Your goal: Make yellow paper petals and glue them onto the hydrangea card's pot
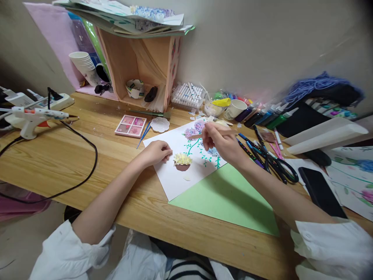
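Head view: a white paper sheet painted with lilac flowers and green vines (186, 163) lies on the wooden tabletop (58, 155), overlapping a light green card sheet (227, 198). The left hand (155, 152), fingers curled shut and holding nothing, rests on the sheet's left edge, just beside a yellow-topped brown paper cupcake (182, 161). The right hand (223, 144), fingers pinched around a thin wooden brush handle (215, 133), hovers over the vines. Black scissors (279, 167) lie right of the sheet.
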`<move>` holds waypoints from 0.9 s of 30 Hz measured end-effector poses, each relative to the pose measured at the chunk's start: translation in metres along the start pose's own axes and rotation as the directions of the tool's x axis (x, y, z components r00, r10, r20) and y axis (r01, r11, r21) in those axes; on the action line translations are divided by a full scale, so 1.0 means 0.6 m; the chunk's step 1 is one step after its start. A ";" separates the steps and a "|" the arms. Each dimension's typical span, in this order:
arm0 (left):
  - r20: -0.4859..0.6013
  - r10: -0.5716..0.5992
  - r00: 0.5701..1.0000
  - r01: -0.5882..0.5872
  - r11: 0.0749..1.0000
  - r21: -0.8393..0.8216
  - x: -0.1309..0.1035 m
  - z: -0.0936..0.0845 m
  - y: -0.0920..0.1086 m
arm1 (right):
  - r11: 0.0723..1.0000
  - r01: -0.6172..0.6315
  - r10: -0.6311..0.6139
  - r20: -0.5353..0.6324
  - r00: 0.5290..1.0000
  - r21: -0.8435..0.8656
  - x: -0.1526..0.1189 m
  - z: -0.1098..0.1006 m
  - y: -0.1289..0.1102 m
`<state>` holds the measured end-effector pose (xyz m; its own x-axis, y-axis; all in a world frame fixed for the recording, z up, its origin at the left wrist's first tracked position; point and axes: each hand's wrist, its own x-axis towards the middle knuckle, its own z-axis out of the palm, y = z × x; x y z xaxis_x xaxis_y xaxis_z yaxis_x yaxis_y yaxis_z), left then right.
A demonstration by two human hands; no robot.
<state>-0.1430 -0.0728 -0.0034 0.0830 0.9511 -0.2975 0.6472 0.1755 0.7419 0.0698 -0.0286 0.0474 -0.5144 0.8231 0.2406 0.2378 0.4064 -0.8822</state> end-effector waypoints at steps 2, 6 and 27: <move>-0.144 0.043 0.989 -0.028 0.994 0.108 0.003 -0.006 -0.005 | 0.992 0.035 -0.038 -0.022 0.999 -0.118 -0.027 -0.033 0.014; -0.469 0.122 0.875 0.025 0.955 0.295 0.014 -0.017 -0.026 | 0.982 -0.099 0.089 -0.063 0.994 -0.164 -0.093 -0.074 0.063; -0.286 -0.039 0.957 0.143 0.925 0.353 0.027 -0.032 -0.041 | 0.971 -0.143 0.160 -0.078 0.984 0.190 -0.180 -0.063 0.118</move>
<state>-0.1725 -0.0566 -0.0149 -0.1624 0.9765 -0.1419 0.8777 0.2086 0.4315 0.1731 -0.0738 -0.0258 -0.4035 0.9061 0.1271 0.1477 0.2016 -0.9683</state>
